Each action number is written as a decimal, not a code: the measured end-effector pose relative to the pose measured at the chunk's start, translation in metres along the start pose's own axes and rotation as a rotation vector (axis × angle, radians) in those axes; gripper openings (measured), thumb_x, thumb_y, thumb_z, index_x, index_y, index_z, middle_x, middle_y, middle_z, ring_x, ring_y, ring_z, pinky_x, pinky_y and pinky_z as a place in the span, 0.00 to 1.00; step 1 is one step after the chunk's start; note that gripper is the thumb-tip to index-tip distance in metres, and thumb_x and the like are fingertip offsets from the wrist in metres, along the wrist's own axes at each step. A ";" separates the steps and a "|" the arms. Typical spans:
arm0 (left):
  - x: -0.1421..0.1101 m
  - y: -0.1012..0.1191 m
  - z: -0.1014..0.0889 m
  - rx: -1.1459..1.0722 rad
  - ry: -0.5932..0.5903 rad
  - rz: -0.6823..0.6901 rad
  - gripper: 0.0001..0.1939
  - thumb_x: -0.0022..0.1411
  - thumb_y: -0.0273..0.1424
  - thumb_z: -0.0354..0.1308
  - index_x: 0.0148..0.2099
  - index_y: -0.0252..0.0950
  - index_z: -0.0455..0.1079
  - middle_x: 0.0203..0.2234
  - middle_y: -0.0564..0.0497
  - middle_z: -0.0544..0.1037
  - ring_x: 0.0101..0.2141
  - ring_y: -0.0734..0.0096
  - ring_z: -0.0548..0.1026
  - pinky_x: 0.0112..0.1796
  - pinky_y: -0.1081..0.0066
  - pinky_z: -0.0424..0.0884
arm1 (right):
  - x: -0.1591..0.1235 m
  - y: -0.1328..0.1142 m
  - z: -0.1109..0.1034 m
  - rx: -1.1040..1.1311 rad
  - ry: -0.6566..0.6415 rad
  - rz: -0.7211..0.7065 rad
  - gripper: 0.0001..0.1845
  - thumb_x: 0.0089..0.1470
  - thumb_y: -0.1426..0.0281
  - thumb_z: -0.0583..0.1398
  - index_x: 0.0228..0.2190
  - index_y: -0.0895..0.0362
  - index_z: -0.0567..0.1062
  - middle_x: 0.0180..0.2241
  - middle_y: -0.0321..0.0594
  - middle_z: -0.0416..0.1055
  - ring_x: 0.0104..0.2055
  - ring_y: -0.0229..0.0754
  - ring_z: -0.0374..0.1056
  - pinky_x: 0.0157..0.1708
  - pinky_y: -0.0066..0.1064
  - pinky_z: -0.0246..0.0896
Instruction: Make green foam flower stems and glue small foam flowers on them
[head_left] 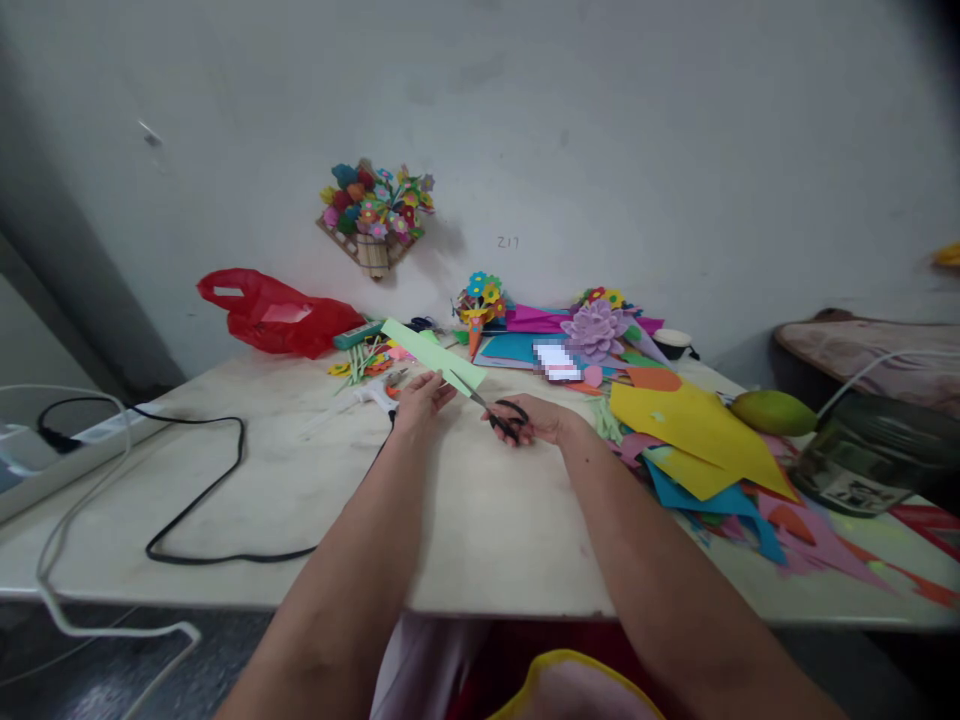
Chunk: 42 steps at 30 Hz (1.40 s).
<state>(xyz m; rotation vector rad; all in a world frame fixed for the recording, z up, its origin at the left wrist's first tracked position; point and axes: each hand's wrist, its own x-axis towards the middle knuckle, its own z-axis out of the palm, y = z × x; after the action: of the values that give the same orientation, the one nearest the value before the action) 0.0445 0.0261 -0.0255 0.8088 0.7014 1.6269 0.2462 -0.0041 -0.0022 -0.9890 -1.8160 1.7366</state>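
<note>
My left hand (421,397) pinches the near end of a light green paper strip (427,350) and holds it up over the pale table (300,500). In my right hand (534,420) are black-handled scissors (496,410), fingers through the loops. Their blades point left and up and meet the strip's near edge. Both forearms reach out from the table's front edge. A glue gun (375,394) lies just left of my left hand.
Yellow, blue and pink paper sheets (697,430) cover the right side, with a green mango (772,411) and a dark jar (870,455). Paper flowers (596,328), a red plastic bag (274,315) and a black cable (210,490) lie further back and left. A flower basket (375,215) hangs on the wall.
</note>
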 end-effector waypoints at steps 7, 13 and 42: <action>0.003 -0.002 -0.003 0.005 -0.021 0.018 0.09 0.45 0.28 0.63 0.27 0.33 0.65 0.22 0.52 0.74 0.25 0.73 0.74 0.34 0.68 0.71 | 0.002 0.002 0.000 -0.018 0.023 -0.006 0.21 0.47 0.55 0.57 0.36 0.60 0.69 0.20 0.35 0.66 0.17 0.30 0.61 0.09 0.19 0.45; 0.003 -0.003 -0.004 -0.004 -0.027 0.018 0.09 0.45 0.28 0.63 0.26 0.33 0.65 0.21 0.53 0.73 0.25 0.74 0.74 0.35 0.68 0.71 | 0.002 0.002 0.000 -0.012 0.030 -0.009 0.20 0.48 0.56 0.57 0.35 0.60 0.69 0.19 0.33 0.64 0.15 0.28 0.58 0.08 0.19 0.42; 0.005 0.005 -0.003 -0.042 0.119 0.018 0.07 0.50 0.30 0.60 0.30 0.34 0.65 0.25 0.51 0.75 0.25 0.73 0.75 0.34 0.69 0.71 | 0.000 0.002 -0.002 -0.013 0.040 -0.016 0.15 0.45 0.64 0.57 0.33 0.61 0.70 0.16 0.32 0.63 0.12 0.27 0.54 0.08 0.19 0.36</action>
<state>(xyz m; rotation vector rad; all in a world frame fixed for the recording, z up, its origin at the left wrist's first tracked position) 0.0387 0.0302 -0.0229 0.6945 0.7432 1.7109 0.2479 -0.0024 -0.0041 -1.0043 -1.8076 1.6856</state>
